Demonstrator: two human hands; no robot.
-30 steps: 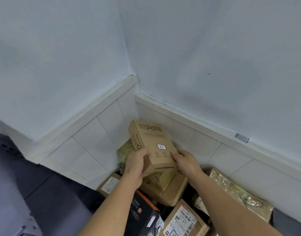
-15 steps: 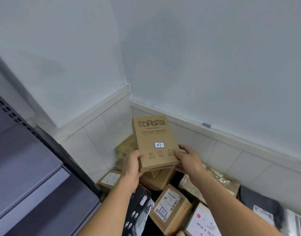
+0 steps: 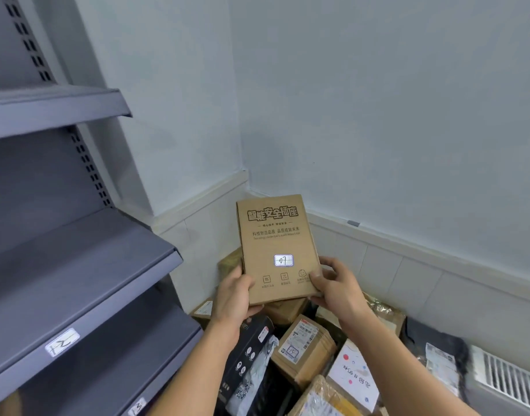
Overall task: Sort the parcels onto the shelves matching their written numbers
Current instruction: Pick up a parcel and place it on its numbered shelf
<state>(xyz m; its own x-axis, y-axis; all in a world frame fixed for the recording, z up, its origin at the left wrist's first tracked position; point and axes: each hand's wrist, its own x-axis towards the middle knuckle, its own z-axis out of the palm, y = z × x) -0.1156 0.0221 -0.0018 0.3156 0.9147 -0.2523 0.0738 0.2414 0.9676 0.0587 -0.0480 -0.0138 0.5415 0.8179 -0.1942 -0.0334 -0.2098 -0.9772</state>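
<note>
Left hand (image 3: 232, 298) and right hand (image 3: 335, 291) each clasp a lower corner of the flat box (image 3: 272, 235), face toward me; I judge, to read its label (image 3: 283, 260), 07.

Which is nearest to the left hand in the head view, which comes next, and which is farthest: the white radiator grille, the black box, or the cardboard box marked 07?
1. The cardboard box marked 07: the left hand grips its lower left edge.
2. The black box: in the pile, just below that wrist.
3. The white radiator grille: far right, by the wall.
</note>
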